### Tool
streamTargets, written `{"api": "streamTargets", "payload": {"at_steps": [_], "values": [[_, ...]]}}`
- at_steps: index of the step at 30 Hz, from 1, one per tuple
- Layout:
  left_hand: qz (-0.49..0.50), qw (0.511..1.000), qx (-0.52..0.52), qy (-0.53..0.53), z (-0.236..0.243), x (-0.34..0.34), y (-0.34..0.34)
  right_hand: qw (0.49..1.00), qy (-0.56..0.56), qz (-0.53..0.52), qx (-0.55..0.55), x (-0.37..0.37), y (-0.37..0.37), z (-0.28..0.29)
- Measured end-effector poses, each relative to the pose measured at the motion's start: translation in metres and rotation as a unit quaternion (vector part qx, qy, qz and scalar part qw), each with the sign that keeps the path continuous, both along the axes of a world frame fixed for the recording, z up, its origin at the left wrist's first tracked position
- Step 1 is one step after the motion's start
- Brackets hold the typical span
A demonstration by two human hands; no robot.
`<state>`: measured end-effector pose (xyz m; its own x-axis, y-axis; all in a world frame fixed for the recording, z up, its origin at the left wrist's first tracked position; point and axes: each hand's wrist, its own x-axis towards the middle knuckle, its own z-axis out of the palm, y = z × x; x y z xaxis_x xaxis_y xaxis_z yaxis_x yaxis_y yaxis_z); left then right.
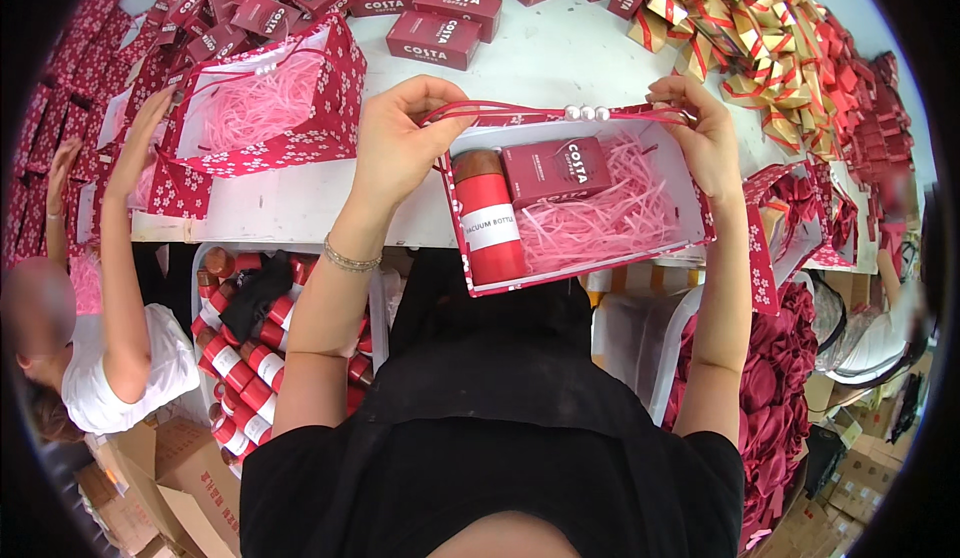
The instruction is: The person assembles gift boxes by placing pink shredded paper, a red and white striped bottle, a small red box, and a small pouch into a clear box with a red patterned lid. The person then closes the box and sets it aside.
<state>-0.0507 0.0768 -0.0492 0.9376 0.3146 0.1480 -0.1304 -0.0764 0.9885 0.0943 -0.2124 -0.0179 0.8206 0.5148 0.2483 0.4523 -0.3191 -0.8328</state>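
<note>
A red flowered gift bag (pixel 690 173) lies open at the table's near edge. Inside it a red vacuum bottle (pixel 487 220) with a white band rests at the left, a small dark red carton (pixel 556 171) beside it, both on pink shredded paper (pixel 620 216). My left hand (pixel 400 143) pinches the bag's red cord handle at its far left corner. My right hand (pixel 703 130) grips the far right corner of the bag and the cord. White beads (pixel 587 114) sit on the cord between my hands.
Another open flowered bag (pixel 335 98) with pink shred stands at the left on the white table (pixel 560 58). Dark red cartons (pixel 433 38) and gold-red bows (pixel 740 28) fill the far side. A bin of red bottles (pixel 245 358) stands below. A person in white (pixel 125 258) reaches in from the left.
</note>
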Motion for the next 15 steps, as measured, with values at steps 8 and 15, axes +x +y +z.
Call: {"api": "streamTargets", "payload": {"at_steps": [8, 15], "values": [[-0.067, 0.997, 0.022, 0.025, 0.005, -0.002, 0.007, 1.000, 0.022, 0.012, 0.008, -0.004, -0.005, -0.007], [-0.255, 0.940, -0.213, 0.081, 0.020, 0.005, 0.018, 1.000, 0.013, 0.025, -0.006, -0.004, -0.003, -0.008]]}}
